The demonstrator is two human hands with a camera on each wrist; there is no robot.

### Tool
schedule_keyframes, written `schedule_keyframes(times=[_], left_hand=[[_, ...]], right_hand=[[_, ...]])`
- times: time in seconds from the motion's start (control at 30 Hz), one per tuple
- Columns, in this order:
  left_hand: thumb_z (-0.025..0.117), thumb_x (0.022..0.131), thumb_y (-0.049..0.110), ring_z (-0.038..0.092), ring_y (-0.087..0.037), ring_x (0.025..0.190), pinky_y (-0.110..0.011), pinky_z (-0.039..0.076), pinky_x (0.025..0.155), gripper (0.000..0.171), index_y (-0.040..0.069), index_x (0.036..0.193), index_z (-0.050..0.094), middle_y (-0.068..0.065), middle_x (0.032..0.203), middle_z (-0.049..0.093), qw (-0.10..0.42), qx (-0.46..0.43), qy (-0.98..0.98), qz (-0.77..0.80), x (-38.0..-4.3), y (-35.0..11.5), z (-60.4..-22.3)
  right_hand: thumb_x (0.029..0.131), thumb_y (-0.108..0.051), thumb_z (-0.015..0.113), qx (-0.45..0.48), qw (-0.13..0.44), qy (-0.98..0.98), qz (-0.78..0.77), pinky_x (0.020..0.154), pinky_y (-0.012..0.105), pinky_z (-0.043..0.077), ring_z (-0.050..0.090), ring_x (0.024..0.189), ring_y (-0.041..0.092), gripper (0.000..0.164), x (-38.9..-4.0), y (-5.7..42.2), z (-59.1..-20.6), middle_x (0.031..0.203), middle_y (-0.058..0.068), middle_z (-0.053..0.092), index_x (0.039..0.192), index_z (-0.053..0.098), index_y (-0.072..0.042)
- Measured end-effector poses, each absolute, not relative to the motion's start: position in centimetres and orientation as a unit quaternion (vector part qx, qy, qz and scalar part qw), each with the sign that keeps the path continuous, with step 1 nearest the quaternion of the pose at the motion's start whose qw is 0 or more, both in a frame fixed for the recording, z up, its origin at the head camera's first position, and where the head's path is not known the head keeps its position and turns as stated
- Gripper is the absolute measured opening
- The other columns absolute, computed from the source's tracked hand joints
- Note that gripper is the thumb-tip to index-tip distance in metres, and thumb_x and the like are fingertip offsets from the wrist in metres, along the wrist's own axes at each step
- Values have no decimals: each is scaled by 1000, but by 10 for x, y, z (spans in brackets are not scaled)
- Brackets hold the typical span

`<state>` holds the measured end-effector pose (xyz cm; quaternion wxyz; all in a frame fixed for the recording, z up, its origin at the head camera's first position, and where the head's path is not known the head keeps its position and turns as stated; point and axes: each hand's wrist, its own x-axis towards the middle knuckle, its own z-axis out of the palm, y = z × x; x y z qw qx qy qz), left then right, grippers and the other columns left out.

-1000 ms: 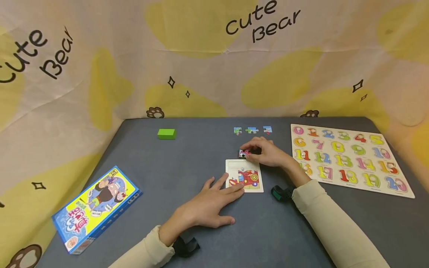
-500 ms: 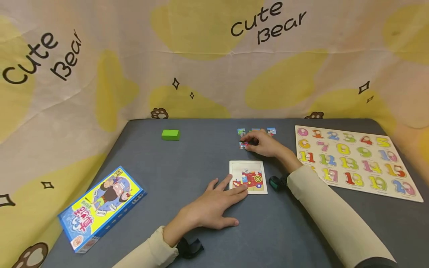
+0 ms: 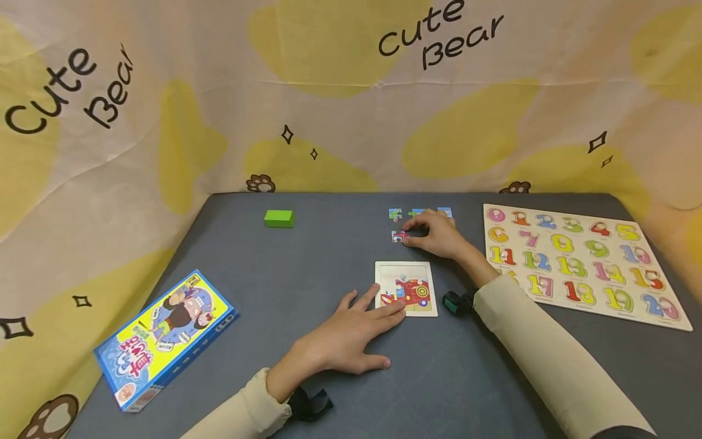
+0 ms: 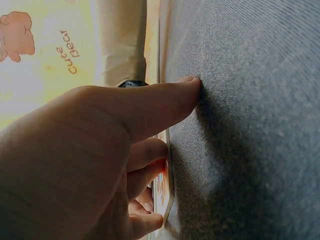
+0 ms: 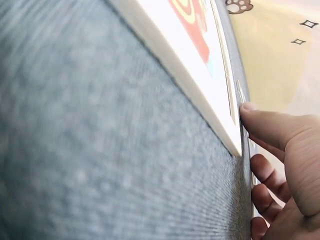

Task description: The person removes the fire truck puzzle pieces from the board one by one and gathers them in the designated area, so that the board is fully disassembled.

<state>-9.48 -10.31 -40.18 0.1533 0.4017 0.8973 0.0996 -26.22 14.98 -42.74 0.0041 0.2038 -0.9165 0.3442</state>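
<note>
My left hand (image 3: 347,338) lies with fingers spread, its fingertips resting on the lower left part of a small white puzzle tray (image 3: 434,303). Inside the tray a red vehicle picture is partly filled in; its upper strip is bare. Beyond the tray, my right hand (image 3: 439,236) pinches the right side of a pink and white jigsaw piece (image 3: 397,236) between thumb and forefinger, close over the table. Behind it stand more jigsaw pieces in a row: a green and blue one (image 3: 395,214) at left, others partly covered by the right hand.
A number puzzle board (image 3: 584,317) lies at the right. Far left of the tray is a green block (image 3: 279,219), and a blue and yellow box (image 3: 170,341) lies at the left edge. A printed cloth (image 3: 351,134) hangs behind the grey table (image 3: 307,262).
My right hand has carried the pink and white piece away from the tray's far edge, toward the row of pieces. The left hand stays on the tray. The view has shifted slightly.
</note>
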Motion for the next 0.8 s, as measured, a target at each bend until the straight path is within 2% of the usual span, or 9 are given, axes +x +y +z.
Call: schedule_keyframes(times=[0.23,0.8], left_hand=[[69,93,50,9,-36,160,-69,19,119,80,26,160,34,13,169,24,151,404,896,100,-96,-103,-401],[69,93,50,7,-36,160,-69,18,120,80,26,161,33,12,170,23,159,403,895,106,-96,-103,-402]], right_hand=[[87,-25,81,184,14,-928,322,93,58,27,49,102,33,27,-266,145,-426,106,14,64,111,76,-12],[88,-27,81,169,11,-936,308,87,56,28,46,94,31,28,-273,139,-424,102,13,63,112,78,-13]])
